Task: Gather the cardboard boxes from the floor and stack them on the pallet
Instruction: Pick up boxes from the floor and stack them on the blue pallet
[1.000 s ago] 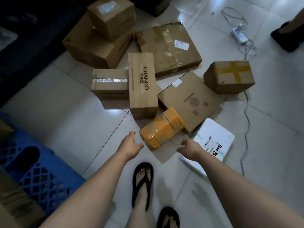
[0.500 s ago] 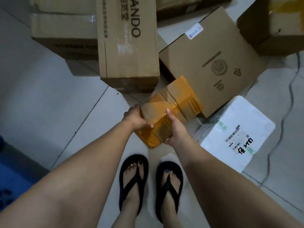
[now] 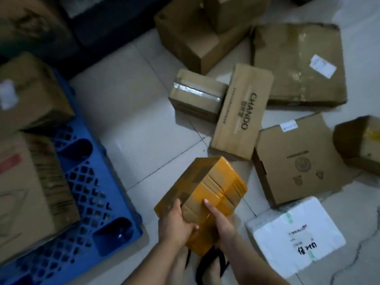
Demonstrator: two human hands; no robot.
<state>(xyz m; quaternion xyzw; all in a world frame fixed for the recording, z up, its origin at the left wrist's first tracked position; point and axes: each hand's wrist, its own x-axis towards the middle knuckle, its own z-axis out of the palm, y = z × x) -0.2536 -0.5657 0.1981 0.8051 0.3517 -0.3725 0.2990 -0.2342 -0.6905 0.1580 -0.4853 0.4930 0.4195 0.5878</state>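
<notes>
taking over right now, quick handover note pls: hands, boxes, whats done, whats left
Left hand and right hand: both grip the near end of the small yellow-taped cardboard box, held above the feet.
Blue plastic lattice pallet: on the left, with brown cardboard boxes on it.
On the floor: long CHANDO-printed box, small clear-taped box beside it, large flat worn box, flat box with a round logo, white parcel.
Done: some boxes stacked, yellow one picked up.
Left: set it on the pallet, then gather the rest.
</notes>
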